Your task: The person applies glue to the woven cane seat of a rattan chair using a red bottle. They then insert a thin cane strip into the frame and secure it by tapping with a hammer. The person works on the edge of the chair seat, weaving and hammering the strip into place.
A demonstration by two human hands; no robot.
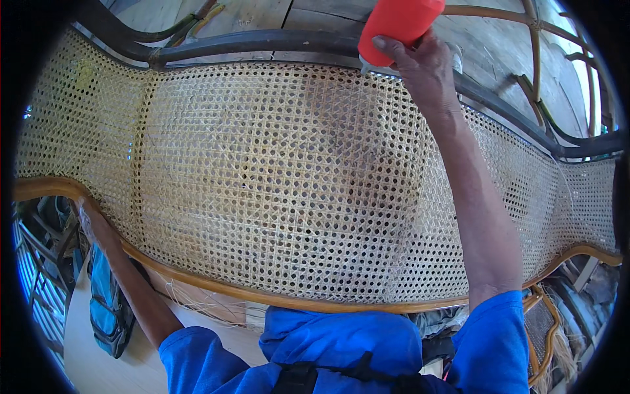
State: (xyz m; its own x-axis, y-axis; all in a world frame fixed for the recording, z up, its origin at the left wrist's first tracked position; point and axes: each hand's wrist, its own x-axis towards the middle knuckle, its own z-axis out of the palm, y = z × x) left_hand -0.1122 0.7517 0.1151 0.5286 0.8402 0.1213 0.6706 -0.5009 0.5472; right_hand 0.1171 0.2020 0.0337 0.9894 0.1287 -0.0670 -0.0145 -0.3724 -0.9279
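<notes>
My right hand (426, 69) is closed around a red squeeze bottle (401, 26). The bottle is tipped with its pale nozzle (365, 65) down, at the far edge of a woven cane panel (262, 177). Along that edge runs a dark wooden rail (262, 44). At the near left, my left hand (95, 223) is at the curved brown wooden rail (197, 281) bordering the panel's near side. Its fingers are mostly hidden there, so their grip cannot be made out. The panel spans nearly the whole width of the view in front of me.
A teal and black bag (108, 305) lies on the floor at the lower left. Loose cane strands (203, 302) show below the near rail. Bent poles (535, 59) stand at the far right, and a smaller framed cane piece (539, 331) is at the lower right.
</notes>
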